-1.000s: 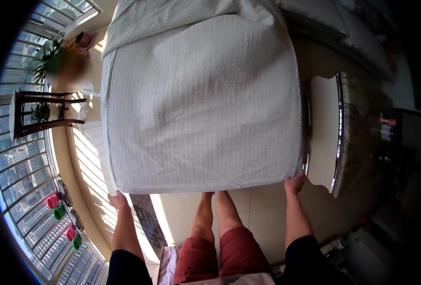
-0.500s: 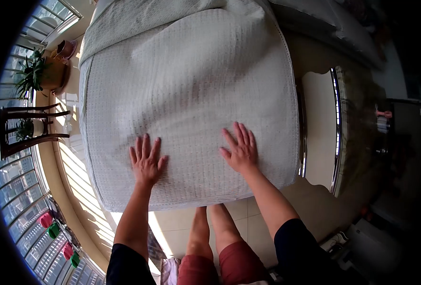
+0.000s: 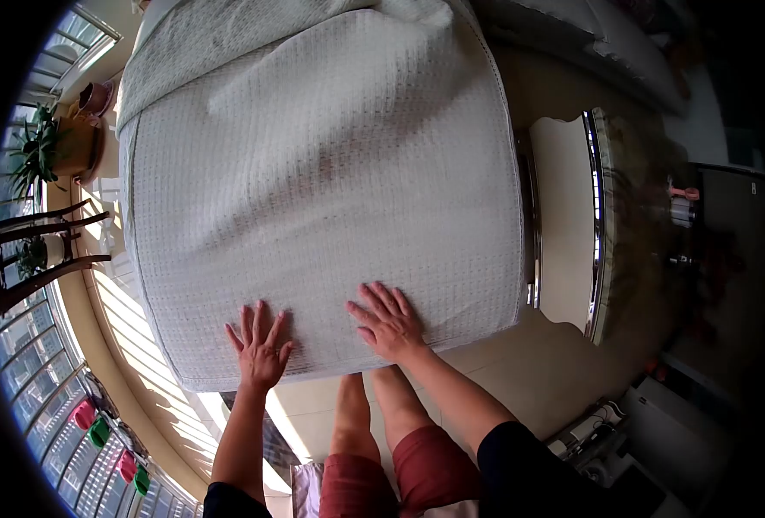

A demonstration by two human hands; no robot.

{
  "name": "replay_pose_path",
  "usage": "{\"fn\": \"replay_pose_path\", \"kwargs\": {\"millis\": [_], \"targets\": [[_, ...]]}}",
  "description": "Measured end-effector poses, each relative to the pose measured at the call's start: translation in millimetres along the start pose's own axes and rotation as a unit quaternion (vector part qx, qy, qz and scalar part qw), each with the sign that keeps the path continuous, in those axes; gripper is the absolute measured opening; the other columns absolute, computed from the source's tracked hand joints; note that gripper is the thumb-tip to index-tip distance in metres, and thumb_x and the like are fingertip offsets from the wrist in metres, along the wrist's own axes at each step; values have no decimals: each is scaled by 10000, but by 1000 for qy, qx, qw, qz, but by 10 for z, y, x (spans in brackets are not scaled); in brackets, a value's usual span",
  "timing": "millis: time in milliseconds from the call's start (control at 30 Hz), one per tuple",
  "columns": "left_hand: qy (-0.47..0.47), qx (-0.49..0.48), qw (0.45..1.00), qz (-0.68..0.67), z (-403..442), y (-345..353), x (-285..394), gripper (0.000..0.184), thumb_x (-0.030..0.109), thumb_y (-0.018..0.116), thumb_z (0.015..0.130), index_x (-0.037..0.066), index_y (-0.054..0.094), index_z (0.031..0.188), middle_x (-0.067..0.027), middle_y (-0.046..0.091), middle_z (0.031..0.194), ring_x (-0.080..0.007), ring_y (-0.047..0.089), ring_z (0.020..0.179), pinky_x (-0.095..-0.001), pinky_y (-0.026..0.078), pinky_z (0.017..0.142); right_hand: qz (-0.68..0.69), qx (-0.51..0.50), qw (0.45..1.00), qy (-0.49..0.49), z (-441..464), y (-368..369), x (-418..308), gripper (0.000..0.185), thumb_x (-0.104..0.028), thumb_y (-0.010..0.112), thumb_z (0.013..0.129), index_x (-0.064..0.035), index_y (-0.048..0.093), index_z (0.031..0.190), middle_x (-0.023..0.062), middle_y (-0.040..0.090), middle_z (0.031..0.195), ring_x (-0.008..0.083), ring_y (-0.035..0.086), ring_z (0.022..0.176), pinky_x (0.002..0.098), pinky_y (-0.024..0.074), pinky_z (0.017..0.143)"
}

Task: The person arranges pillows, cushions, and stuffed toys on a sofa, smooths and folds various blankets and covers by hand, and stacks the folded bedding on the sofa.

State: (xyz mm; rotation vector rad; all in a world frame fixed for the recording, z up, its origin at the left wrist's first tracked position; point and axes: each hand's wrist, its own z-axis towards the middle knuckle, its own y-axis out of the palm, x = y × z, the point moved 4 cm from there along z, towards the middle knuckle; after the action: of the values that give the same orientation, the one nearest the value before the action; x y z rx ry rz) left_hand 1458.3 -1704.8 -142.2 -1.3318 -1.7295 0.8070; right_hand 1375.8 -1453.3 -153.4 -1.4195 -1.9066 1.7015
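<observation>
A pale grey, textured cover point(image 3: 330, 198) is spread over a large block-like piece of furniture, perhaps a table or a bed. Broad soft wrinkles cross its middle, and a fold of cloth lies over its far end. My left hand point(image 3: 261, 352) rests on the cover by its near edge, fingers spread apart. Further right, my right hand point(image 3: 388, 326) lies flat on the same cloth with its fingers stretched out. Neither hand holds anything. What lies beneath the cover is hidden.
To the right stands a low table point(image 3: 563, 224) with a shiny edge. Potted plants point(image 3: 33, 155) and a dark wooden stand point(image 3: 46, 224) line the barred window at left. Pink and green items point(image 3: 97, 432) hang there. A dark sofa-like seat point(image 3: 563, 34) is at the far right.
Both hands have slid back along the cover toward its near edge, the right one also leftward. The large wrinkles lie somewhat differently, and the view has shifted slightly.
</observation>
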Motion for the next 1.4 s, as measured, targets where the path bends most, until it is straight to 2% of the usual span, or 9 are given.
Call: {"fn": "replay_pose_path", "kwargs": {"millis": [167,233,333,433,633,867,1100,1233,1400], "targets": [[-91,91,988,81,-142,105,-634,667,575,431,810,205,341,1357,-123,135,1465,-342,42,1353,-592,-58,1015,-219,103,938,249,-919,-503,1664,584,-399,490,846,-174,319,1357,149,255,1412,311,269,1289,446,234,1037],[-114,69,988,75,-168,84,-565,665,551,432,823,202,305,1374,-129,94,1472,-342,11,1355,-601,-46,1012,27,154,903,401,-1467,-437,2288,524,-376,470,860,-92,401,1295,213,410,1293,367,421,1165,434,363,947],[-268,29,963,-2,-168,110,-434,666,479,424,856,216,171,1413,-116,-14,1481,-362,-50,1348,-617,12,1010,27,-87,853,514,-2140,-277,2649,418,-316,468,867,-33,501,1172,243,566,1050,389,539,974,431,434,842],[-302,18,947,-104,-209,96,-221,682,412,483,854,204,154,1414,-180,17,1463,-405,23,1333,-588,125,1018,85,42,905,415,-2378,-328,2014,373,-293,430,886,-21,528,1121,232,593,973,372,569,909,414,446,818],[-171,-29,970,-168,-407,370,52,589,315,567,800,90,378,1310,-253,362,1311,-433,284,1236,-478,235,1031,103,36,950,293,-2656,-482,1069,346,-99,562,774,18,529,1098,203,561,1074,343,529,1007,397,426,878],[-178,11,944,-278,-860,150,1061,550,290,565,782,-8,446,1229,-261,532,1114,-415,490,1049,-453,375,927,187,207,923,263,-2623,-921,1062,287,-62,534,764,-22,552,1048,199,604,932,361,571,881,418,465,756],[-344,-8,917,-202,-1281,8,2043,655,351,556,767,38,349,1305,-229,517,1150,-375,448,1120,-457,343,953,229,180,954,77,-3084,-1243,1670,246,-90,568,740,5,591,966,203,615,913,342,585,888,396,468,780],[-436,-52,869,-229,-1249,-91,3037,747,358,551,768,55,220,1366,-226,471,1219,-371,398,1175,-440,304,991,228,179,948,130,-3731,-1953,2584,207,-108,540,770,-17,604,944,176,620,893,343,586,854,397,475,748],[-230,-59,946,-221,-514,-487,4651,773,415,559,772,71,210,1369,-220,414,1279,-361,323,1238,-489,252,1010,169,235,913,287,-4449,-2632,3625,175,-100,537,797,-9,597,935,177,629,855,331,609,796,376,490,701]]}}
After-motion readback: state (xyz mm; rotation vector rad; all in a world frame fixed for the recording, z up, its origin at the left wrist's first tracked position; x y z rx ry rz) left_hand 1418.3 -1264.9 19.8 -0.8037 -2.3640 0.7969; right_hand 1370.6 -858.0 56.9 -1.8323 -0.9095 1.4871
